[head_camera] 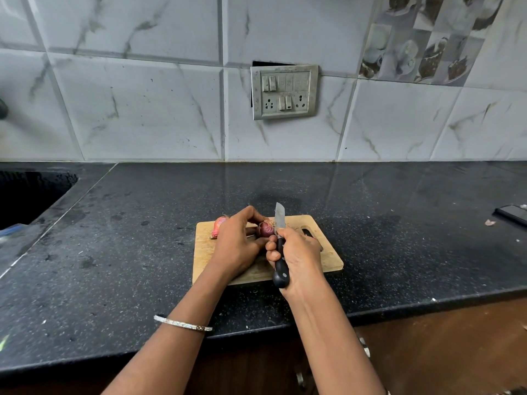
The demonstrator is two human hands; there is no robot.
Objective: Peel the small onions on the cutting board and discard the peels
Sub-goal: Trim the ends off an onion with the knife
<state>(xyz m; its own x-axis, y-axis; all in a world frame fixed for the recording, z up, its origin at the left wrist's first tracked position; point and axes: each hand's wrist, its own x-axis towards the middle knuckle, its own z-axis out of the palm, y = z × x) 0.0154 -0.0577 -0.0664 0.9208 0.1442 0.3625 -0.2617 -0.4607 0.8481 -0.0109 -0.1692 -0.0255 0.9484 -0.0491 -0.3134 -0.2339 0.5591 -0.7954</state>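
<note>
- A person's left hand (238, 246) holds a small red onion (265, 228) just above a wooden cutting board (330, 258). Its fingers (253, 213) curl over the top of the onion, and the thumb closes in from below.
- The onion still wears its purple skin. Its dry, hairy root end points right, toward the other hand.
- The right hand (299, 258) grips a knife (279, 220) by its black handle, fingers (272, 255) wrapped tight around it. The short steel blade stands upright, pointing away from the person.
- The blade's flat side lies right against the onion's root end, just beyond the right fingers. I cannot tell whether the edge has entered the skin.
- A second onion (219, 225), paler pink and unpeeled, lies on the board just left of the left fingers, partly hidden behind that hand.
- The board rests on a black speckled desk (128, 252), directly beneath both hands.
- A thin silver bangle (182, 323) circles the left forearm, well back from the fingers.
- Far left of the hands, a dark sink (28, 195) is sunk into the desk.
- Far right of the hands, a dark phone (513, 213) lies flat at the frame's edge.
- Beyond the fingers rises a white marbled tile wall (142, 109) with a grey switch panel (285, 92).
</note>
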